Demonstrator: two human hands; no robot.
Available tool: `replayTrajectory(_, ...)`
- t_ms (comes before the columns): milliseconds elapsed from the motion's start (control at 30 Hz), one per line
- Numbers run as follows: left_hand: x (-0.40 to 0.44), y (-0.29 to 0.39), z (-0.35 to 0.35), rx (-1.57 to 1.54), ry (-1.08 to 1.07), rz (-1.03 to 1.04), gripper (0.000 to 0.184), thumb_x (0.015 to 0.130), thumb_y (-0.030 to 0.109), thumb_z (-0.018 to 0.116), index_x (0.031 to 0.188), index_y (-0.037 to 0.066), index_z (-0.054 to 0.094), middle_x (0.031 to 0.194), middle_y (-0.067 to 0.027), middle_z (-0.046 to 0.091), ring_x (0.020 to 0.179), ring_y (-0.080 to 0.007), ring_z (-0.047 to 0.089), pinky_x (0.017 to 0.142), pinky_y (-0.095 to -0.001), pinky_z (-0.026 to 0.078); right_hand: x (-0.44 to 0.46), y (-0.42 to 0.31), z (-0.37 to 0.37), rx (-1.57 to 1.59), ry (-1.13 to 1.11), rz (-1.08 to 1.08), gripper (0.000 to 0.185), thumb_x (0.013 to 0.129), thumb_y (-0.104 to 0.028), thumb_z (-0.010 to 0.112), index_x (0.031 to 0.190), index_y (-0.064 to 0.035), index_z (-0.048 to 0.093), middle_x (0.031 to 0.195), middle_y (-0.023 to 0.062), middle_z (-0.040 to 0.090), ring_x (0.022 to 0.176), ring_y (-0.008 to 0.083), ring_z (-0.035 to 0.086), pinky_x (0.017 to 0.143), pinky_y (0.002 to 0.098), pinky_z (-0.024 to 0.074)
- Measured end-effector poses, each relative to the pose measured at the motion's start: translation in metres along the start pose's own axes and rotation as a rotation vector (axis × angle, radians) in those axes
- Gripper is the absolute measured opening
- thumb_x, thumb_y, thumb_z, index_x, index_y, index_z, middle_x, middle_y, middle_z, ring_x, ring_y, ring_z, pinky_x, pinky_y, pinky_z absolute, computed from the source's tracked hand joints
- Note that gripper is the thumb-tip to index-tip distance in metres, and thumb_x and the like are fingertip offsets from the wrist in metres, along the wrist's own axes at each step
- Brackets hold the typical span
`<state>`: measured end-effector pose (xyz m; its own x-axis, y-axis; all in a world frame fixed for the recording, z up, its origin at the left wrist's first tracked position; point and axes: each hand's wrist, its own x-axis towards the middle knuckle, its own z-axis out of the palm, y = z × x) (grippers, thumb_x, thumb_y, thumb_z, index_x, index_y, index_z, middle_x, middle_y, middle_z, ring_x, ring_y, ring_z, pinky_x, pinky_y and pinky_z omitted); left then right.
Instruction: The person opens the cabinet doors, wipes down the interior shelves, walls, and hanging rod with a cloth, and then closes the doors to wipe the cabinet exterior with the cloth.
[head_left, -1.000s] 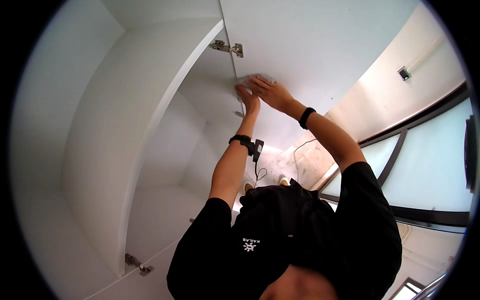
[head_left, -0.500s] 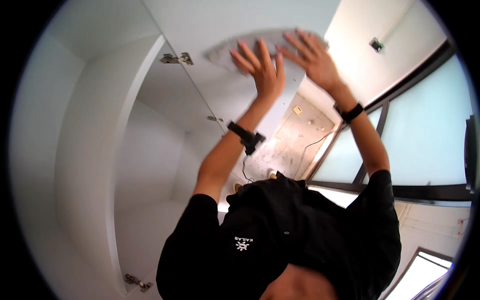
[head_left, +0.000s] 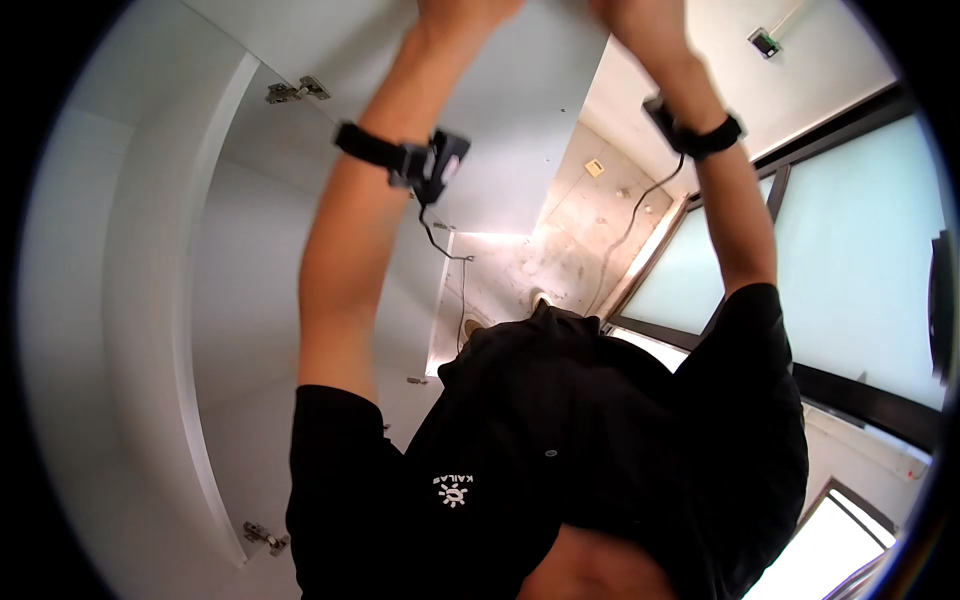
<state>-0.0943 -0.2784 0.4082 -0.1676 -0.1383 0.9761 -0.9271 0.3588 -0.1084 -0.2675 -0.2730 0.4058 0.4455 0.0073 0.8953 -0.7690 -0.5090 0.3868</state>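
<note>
At the top edge of the head view, my left hand (head_left: pixel 468 12) is raised in front of a pale cabinet door (head_left: pixel 505 130). Its fingers are cut off by the frame. My right hand (head_left: pixel 640 22) is raised too, near the door's right edge, with its fingers also out of sight. Whether either hand holds or touches anything is hidden. A black strap with a small device (head_left: pixel 430 165) is on my left wrist, and another black strap (head_left: pixel 705 137) circles my right wrist. The grey cloth is out of view.
Left of the door is the open cabinet (head_left: pixel 270 290), with metal hinges (head_left: pixel 298 90) along its edge. Thin cables (head_left: pixel 630 225) hang from the wrist devices. A stained floor (head_left: pixel 575 225) shows below. Dark-framed frosted glass panels (head_left: pixel 850 250) stand at the right.
Both hands have moved upward, from lying spread on the grey cloth against the door to the frame's top edge. The cloth has gone out of view.
</note>
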Motion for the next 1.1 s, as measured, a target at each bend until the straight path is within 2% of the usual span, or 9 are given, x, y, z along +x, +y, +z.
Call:
replayTrajectory(100, -0.107, 0.003, 0.016, -0.11, -0.199, 0.049, 0.051, 0.095, 0.037, 0.057, 0.14, 0.012, 0.057, 0.162, -0.0269, 0.025, 0.146, -0.0611, 0.01, 0.112, -0.0783, 0.0, -0.106, -0.034, 0.012, 0.174, -0.213, 0.024, 0.066, 0.086, 0.003, 0.058, 0.147, -0.0224, 0.054, 0.159, 0.0064, 0.043, 0.151, 0.0309, 0.033, 0.122, 0.0496, 0.0327)
replayTrajectory(333, -0.328, 0.019, 0.013, -0.055, -0.823, 0.078, 0.055, 0.097, 0.04, 0.059, 0.142, 0.009, 0.054, 0.157, -0.0157, 0.04, 0.115, -0.038, 0.063, 0.096, -0.068, 0.043, -0.272, -0.08, 0.027, 0.506, -0.631, -0.176, 0.05, 0.091, -0.012, 0.056, 0.14, -0.0046, 0.058, 0.154, 0.0131, 0.047, 0.146, 0.0271, 0.042, 0.118, 0.0416, 0.0408)
replayTrajectory(600, -0.401, 0.022, -0.001, -0.01, -1.105, 0.361, 0.06, 0.089, 0.016, 0.06, 0.147, 0.007, 0.05, 0.153, -0.0167, 0.047, 0.105, -0.0315, 0.068, 0.111, -0.0559, 0.04, -0.346, -0.119, 0.046, 0.518, -0.732, -0.282, 0.042, 0.089, -0.013, 0.057, 0.128, -0.0018, 0.067, 0.14, 0.0082, 0.06, 0.14, 0.0247, 0.047, 0.112, 0.0339, 0.0448)
replayTrajectory(733, -0.379, 0.012, -0.021, -0.198, -1.167, -0.071, 0.055, 0.094, 0.015, 0.052, 0.149, 0.019, 0.046, 0.139, -0.0113, 0.06, 0.117, -0.0301, 0.062, 0.108, -0.0501, 0.043, -0.338, -0.152, 0.06, 0.719, -0.774, -0.015, 0.05, 0.081, -0.003, 0.053, 0.129, -0.0054, 0.067, 0.137, 0.0113, 0.063, 0.129, 0.0311, 0.053, 0.113, 0.0449, 0.0396)
replayTrajectory(833, -0.378, 0.003, -0.02, -0.146, -1.116, 0.102, 0.043, 0.09, 0.018, 0.06, 0.133, 0.015, 0.055, 0.127, -0.0068, 0.062, 0.113, -0.0264, 0.06, 0.107, -0.0452, 0.043, -0.325, -0.187, 0.061, 1.099, -0.662, 0.395, 0.055, 0.071, 0.01, 0.048, 0.119, -0.0044, 0.073, 0.125, 0.0161, 0.069, 0.117, 0.0361, 0.061, 0.109, 0.047, 0.0419)
replayTrajectory(867, -0.374, 0.001, -0.019, -0.146, -1.124, 0.131, 0.04, 0.088, 0.019, 0.062, 0.127, 0.014, 0.057, 0.123, -0.0053, 0.062, 0.112, -0.0251, 0.059, 0.107, -0.0436, 0.043, -0.365, -0.202, 0.079, 1.19, -0.511, 0.569, 0.053, 0.076, 0.012, 0.046, 0.119, -0.0031, 0.072, 0.121, 0.0174, 0.07, 0.108, 0.0304, 0.067, 0.097, 0.0402, 0.0515)
replayTrajectory(967, -0.368, -0.007, -0.012, -0.171, -1.069, 0.108, 0.03, 0.084, 0.023, 0.07, 0.111, 0.011, 0.066, 0.111, -0.0008, 0.065, 0.108, -0.0214, 0.056, 0.106, -0.0387, 0.042, -0.349, -0.202, 0.075, 1.727, -0.946, 1.477, 0.054, 0.08, 0.012, 0.042, 0.125, 0.0003, 0.069, 0.108, 0.006, 0.069, 0.086, 0.0135, 0.062, 0.074, 0.0247, 0.048)
replayTrajectory(1033, -0.37, 0.008, -0.015, -0.248, -0.835, -0.01, 0.031, 0.08, 0.021, 0.073, 0.105, 0.005, 0.065, 0.099, -0.0112, 0.064, 0.094, -0.0309, 0.065, 0.084, -0.0464, 0.055, -0.323, -0.188, 0.054, 1.773, -0.908, 1.525, 0.051, 0.082, 0.005, 0.042, 0.126, 0.0007, 0.068, 0.1, 0.0015, 0.066, 0.073, 0.0054, 0.052, 0.062, 0.0206, 0.0412)
replayTrajectory(1100, -0.388, 0.017, -0.03, -0.288, -1.092, -0.498, 0.034, 0.079, 0.023, 0.074, 0.105, 0.005, 0.063, 0.1, -0.0133, 0.066, 0.099, -0.0345, 0.065, 0.085, -0.0481, 0.054, -0.311, -0.198, 0.059, 1.804, -0.877, 1.482, 0.049, 0.082, 0.004, 0.043, 0.123, 0.0007, 0.069, 0.095, 0.0023, 0.066, 0.067, 0.0051, 0.052, 0.056, 0.0201, 0.0394)
